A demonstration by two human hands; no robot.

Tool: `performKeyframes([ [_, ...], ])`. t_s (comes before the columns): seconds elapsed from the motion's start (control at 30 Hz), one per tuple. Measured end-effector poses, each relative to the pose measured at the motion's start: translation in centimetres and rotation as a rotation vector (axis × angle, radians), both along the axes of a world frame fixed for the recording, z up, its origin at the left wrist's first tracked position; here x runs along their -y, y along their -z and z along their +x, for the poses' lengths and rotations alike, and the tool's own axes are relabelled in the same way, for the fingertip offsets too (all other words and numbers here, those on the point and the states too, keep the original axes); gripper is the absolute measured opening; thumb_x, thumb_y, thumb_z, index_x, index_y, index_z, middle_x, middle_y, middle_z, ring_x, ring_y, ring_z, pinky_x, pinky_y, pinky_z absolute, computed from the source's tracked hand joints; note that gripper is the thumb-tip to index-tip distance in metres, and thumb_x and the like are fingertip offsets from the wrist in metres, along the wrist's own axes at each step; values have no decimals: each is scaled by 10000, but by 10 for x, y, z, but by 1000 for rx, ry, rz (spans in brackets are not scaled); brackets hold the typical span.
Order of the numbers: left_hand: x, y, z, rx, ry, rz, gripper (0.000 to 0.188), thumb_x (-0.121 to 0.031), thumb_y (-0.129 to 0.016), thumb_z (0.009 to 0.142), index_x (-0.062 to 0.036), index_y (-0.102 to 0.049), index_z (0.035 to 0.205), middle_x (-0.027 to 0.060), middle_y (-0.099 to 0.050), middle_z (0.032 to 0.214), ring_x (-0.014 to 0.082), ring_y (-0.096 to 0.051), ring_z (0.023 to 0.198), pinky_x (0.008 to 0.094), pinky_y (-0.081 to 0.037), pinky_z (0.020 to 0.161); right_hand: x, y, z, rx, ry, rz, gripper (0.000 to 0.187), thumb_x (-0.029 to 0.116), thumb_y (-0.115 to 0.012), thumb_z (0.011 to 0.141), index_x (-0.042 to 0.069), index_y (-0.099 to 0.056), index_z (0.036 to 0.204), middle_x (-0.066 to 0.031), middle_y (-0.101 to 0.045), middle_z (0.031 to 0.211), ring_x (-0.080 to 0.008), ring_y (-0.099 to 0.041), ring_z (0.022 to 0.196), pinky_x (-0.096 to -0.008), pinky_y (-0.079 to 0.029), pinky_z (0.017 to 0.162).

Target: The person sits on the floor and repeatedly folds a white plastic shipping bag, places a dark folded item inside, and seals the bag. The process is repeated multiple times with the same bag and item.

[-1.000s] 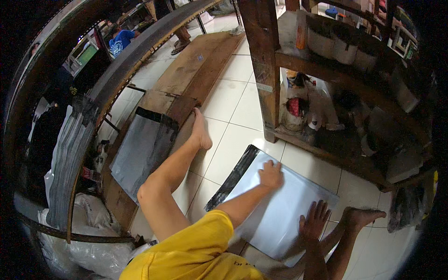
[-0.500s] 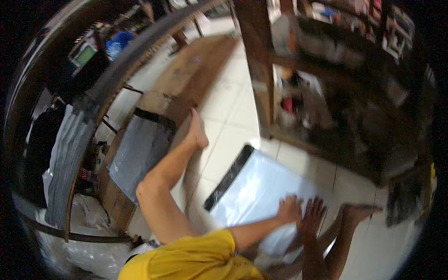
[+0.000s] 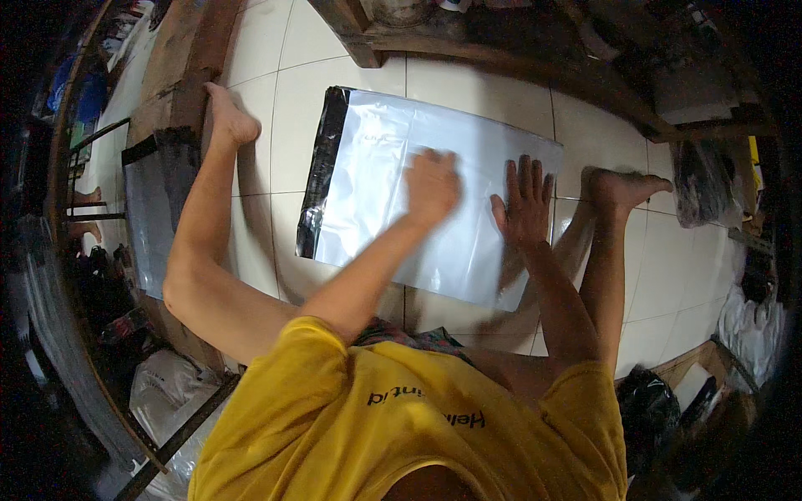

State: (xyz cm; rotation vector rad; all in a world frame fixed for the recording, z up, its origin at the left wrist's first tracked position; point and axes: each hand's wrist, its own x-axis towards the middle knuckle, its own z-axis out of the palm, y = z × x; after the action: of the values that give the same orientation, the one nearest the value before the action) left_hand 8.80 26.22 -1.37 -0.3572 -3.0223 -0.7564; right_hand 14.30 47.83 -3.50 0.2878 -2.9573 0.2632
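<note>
Resting palm down near the right end of a pale, glossy plastic sheet (image 3: 368, 200), the right hand (image 3: 526, 209) has its fingers spread, perhaps to keep that end from sliding. The left hand (image 3: 433, 188) lies over the middle of the sheet with its fingers bent and its knuckles raised; blur hides the fingertips, so I cannot tell whether its grip is loose or pressed together. Neither hand shows a pinch on an edge.

The sheet lies flat at the centre of the frame on the white tiled floor (image 3: 480, 83), its black band (image 3: 322, 175) toward the left. Placed between the left foot (image 3: 234, 117) and the right foot (image 3: 622, 192), it seems set there so that both arms reach it easily, and the hard tiles probably give a firm backing for pressing. At the left of the frame, a similar grey sheet (image 3: 159, 217) with a dark upper strip rests on a wooden board (image 3: 184, 50), likely put there to be within reach.

As for writing, the yellow shirt (image 3: 334, 417) at the bottom carries dark lettering, upside down from this view. A faint mark near the sheet's upper left is too weak to read. No brand label stands out elsewhere.
</note>
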Motion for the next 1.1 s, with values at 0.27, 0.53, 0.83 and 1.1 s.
performKeyframes([
  [0.27, 38, -23, 27, 314, -200, -115, 485, -227, -595, 873, -134, -547, 1347, 233, -454, 1307, 428, -441, 1198, 629, -417, 909, 17, -35, 4, 136, 26, -72, 767, 512, -398, 996, -67, -363, 1498, -351, -293, 1559, -546, -207, 1466, -667, -67, 1200],
  [0.53, 136, -16, 1, 303, -345, -207, 523, -271, -661, 855, -154, -505, 1341, 230, -425, 1304, 433, -448, 1179, 613, -457, 877, 1, -3, 2, 63, 11, 69, 736, 471, -488, 991, 40, -311, 1561, -279, -279, 1601, -470, -234, 1491, -670, -106, 1195],
  [0.83, 29, -31, 46, 23, -7, 59, 380, -139, -659, 820, -70, -603, 1190, 202, -549, 1117, 380, -536, 1023, 515, -435, 832, 33, -43, 82, 317, 3, -56, 738, 376, -520, 1010, -65, -252, 1537, -358, -236, 1574, -539, -205, 1473, -651, -168, 1188],
  [1.1, -49, -41, 120, 353, 28, 118, 387, -244, -657, 861, -75, -633, 1209, 196, -523, 1201, 382, -489, 1131, 557, -420, 885, 39, -25, 110, 284, 7, 47, 882, 446, -654, 872, -41, -312, 1523, -320, -231, 1587, -530, -198, 1473, -696, -137, 1172],
])
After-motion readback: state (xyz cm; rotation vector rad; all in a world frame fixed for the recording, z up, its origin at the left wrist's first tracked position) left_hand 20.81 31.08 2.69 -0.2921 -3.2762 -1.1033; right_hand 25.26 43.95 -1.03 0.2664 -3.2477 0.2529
